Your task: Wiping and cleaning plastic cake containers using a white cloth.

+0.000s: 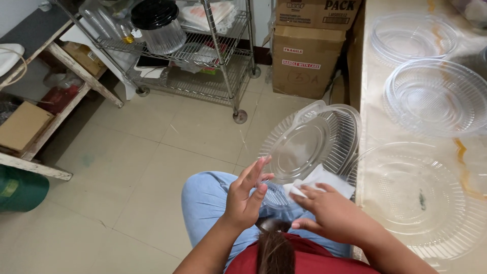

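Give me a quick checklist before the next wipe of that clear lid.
1. Left hand steadying the clear lid: ok, fingers rest on its edge.
2. Right hand on the white cloth: ok, though how firm the grip is: cannot tell.
3. Cloth touching the lid: ok, it lies against the lower rim.
4. Lid clean: cannot tell, plastic is see-through.
5. Room on the counter: not ok, clear bowls cover most of it.

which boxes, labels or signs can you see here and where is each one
Upper cardboard box: top centre, stacked on another, brown with dark print.
Lower cardboard box: on the floor beside the counter, brown.
Two stickers: on the lower box's front, small white rectangles with red print.
Small cardboard box: left wooden shelf, plain brown.
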